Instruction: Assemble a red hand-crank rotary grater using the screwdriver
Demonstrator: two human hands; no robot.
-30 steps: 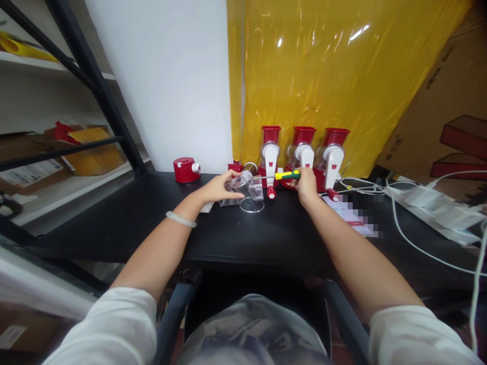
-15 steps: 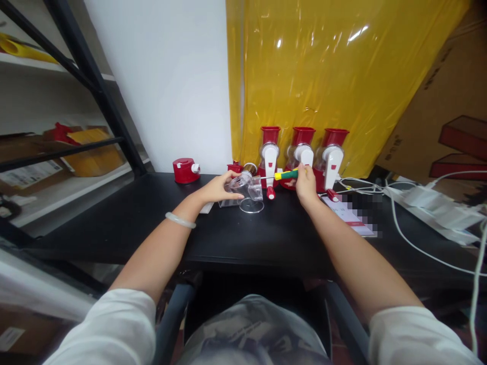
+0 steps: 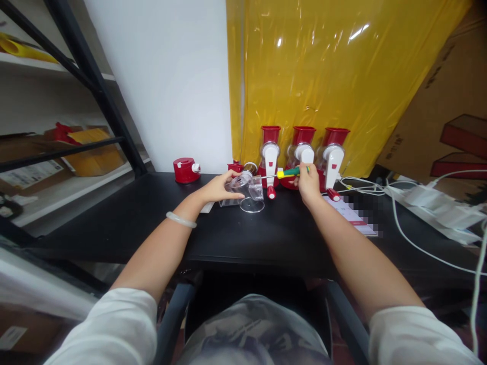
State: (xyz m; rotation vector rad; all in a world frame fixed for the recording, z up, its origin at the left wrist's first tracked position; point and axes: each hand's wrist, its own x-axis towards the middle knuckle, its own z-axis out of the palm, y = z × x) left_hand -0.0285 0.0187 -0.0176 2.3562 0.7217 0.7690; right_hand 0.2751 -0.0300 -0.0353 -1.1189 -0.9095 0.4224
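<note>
My left hand is closed around the left side of a clear plastic grater housing, which lies on the black table. My right hand grips a screwdriver with a green and yellow handle. Its metal shaft points left, and the tip is at the housing's right end; whether it touches a screw is too small to tell. Just behind the housing is a metal grating drum. Three assembled red and white rotary graters, including a left one, stand behind my right hand and the screwdriver.
A red grater base sits at the back left of the black table. On the right lie a phone-like printed sheet, white cables and a power strip. Shelves with boxes stand left.
The screwdriver handle has tilted up slightly at its right end, and my right hand has shifted a little to the right, its fingers regripping. My left hand and the housing stay in place.
</note>
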